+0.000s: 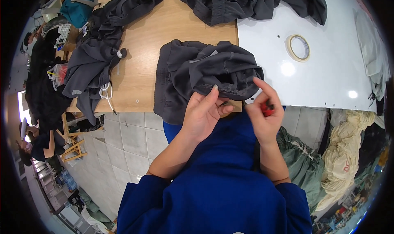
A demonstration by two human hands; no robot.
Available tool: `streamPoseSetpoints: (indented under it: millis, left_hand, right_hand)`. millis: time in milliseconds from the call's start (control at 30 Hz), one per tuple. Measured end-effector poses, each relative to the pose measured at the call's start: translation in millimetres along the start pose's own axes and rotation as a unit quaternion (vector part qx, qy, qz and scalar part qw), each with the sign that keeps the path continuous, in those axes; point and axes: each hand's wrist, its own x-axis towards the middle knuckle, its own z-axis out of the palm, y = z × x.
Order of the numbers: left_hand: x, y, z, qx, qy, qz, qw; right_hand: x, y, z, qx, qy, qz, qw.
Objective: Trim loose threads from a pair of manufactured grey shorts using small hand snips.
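Note:
A dark grey garment (pixel 176 69) with an elastic waistband lies bunched at the table's front edge. My left hand (pixel 205 112) pinches the near edge of its stitched opening (pixel 221 86) between thumb and fingers. At the right side of that opening, the index finger of my right hand (pixel 266 115) touches the cloth. Tucked in the right palm is a small red-and-black tool (pixel 267 108); the fingers cover most of it, so its kind cannot be made out.
A roll of tape (pixel 298 48) lies on the white tabletop (pixel 320 82) at right. More dark grey garments (pixel 250 4) are heaped at the far side, others (pixel 92 61) at left beside a white cord (pixel 106 92). Cream and green cloth bundles (pixel 342 152) stand below the table at right.

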Motion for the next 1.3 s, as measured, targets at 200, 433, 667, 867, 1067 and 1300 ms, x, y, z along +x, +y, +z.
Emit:
streamPoseSetpoints:
  millis: [200, 433, 667, 867, 1067, 1300]
  left_hand:
    - [-0.4, -1.3, 4.5, 0.039, 0.015, 0.033, 0.999]
    - [1.1, 2.8, -8.8, -0.020, -0.025, 0.104, 0.994]
    - [1.6, 6.7, -10.6, -0.044, -0.058, 0.097, 0.993]
    - [-3.1, 6.6, -7.5, -0.001, -0.053, 0.104, 0.993]
    - [-6.5, 6.5, -2.7, 0.027, -0.029, 0.111, 0.993]
    - [-6.1, 5.8, -2.2, 0.034, -0.037, 0.103, 0.993]
  right_hand:
    - [6.1, -10.3, 6.9, -0.345, 0.004, -0.259, 0.902]
    - [-13.1, -26.1, 8.8, -0.249, -0.265, -0.243, 0.899]
    - [-15.4, -12.4, -16.3, -0.082, -0.165, -0.079, 0.980]
    - [4.3, -31.6, 0.4, -0.335, -0.092, -0.172, 0.922]
    - [9.8, -32.6, 4.0, -0.401, -0.092, -0.213, 0.886]
    - [10.9, -34.9, 4.4, -0.399, -0.116, -0.218, 0.883]
